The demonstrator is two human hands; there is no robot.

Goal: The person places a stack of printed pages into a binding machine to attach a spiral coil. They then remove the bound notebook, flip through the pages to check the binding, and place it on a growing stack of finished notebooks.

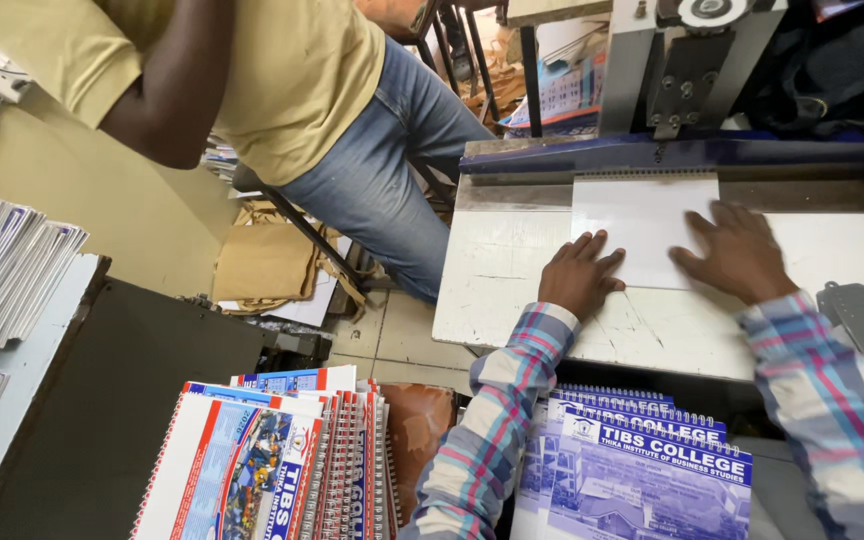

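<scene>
I count one white sheet stack, flat and rectangular, with a comb of small perforations along its far edge, lying on the scuffed, scratched white tabletop against the blue machine bed. My left hand rests flat and unclenched at the stack's near left corner; my right hand presses open-palmed on its right edge. Two piles of spiral-bound booklets sit below. One other person stands to the left.

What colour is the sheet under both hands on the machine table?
White and blank, the sheet has its far edge at the blue machine bar; the head view shows it best.
</scene>
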